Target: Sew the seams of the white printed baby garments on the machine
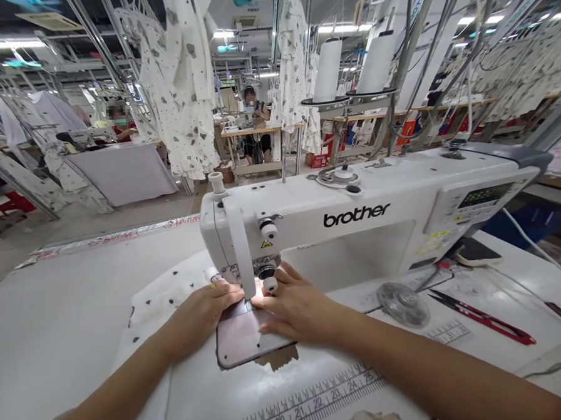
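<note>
A white Brother sewing machine (356,215) stands on the white table (55,322). My left hand (203,311) lies on white fabric with dark spots (167,294) just left of the needle, fingers bent and pressed down on the cloth. My right hand (295,306) rests to the right of the needle on the metal plate (240,344), fingers stretched out flat beside the presser foot (250,299). The cloth under the needle itself is mostly hidden by both hands.
Red thread snips (484,321) and a round metal disc (402,304) lie to the right on the table. A ruler strip (309,399) runs along the near edge. Two thread cones (352,65) stand behind the machine. Spotted garments (184,83) hang overhead; other people sit at distant tables.
</note>
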### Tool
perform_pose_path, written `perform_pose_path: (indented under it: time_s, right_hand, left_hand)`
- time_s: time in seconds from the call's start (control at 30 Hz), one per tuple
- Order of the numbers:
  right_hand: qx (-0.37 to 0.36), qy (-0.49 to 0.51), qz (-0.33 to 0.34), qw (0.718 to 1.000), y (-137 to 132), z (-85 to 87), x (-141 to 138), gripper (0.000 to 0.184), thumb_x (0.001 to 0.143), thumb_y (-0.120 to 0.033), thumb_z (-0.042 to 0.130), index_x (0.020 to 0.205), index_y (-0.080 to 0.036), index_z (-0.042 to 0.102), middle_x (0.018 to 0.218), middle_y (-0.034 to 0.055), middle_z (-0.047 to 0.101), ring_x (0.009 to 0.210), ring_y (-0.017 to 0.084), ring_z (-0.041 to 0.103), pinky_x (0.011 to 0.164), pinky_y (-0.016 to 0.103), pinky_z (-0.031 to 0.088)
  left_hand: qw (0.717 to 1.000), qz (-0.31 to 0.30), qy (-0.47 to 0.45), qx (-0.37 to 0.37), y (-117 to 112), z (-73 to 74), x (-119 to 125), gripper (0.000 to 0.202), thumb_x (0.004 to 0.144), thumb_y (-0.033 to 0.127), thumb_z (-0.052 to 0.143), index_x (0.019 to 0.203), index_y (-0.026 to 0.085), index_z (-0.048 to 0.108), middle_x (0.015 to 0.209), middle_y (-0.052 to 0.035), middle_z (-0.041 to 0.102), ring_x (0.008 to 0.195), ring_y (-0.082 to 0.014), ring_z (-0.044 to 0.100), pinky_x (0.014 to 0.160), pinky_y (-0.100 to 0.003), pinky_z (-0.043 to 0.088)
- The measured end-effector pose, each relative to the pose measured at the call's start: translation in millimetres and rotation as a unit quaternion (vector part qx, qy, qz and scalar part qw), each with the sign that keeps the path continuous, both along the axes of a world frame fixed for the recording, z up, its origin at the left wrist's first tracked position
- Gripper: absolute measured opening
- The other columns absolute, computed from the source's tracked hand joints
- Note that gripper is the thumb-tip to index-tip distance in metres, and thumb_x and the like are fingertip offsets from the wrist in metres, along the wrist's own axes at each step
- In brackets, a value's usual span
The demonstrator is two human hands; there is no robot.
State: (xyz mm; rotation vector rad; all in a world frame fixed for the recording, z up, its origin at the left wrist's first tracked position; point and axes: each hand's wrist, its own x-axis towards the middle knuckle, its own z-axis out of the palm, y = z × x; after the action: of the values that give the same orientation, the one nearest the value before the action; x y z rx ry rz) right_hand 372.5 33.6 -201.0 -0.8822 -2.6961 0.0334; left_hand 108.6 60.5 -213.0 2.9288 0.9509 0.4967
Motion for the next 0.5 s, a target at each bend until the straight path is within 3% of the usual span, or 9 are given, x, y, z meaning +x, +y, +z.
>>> perform_pose_path:
  time_s: [0.5]
  right_hand:
    - [0.024,0.021,0.01,0.999,2.8,2.9,-1.8,0.019,0.096,-0.039,0.057,0.096,-0.021,0.064,0.095,0.0024,0.064,0.107,0.019,0.047,0.114,0.042,0.021]
  left_hand:
    - [1.0,0.012,-0.009,-0.006,1.0,-1.0,-0.1,0.039,0.095,0.011,0.038,0.118,0.026,0.066,0.118,-0.0025,0.071,0.105,-0.018,0.068,0.089,-0.033,0.057]
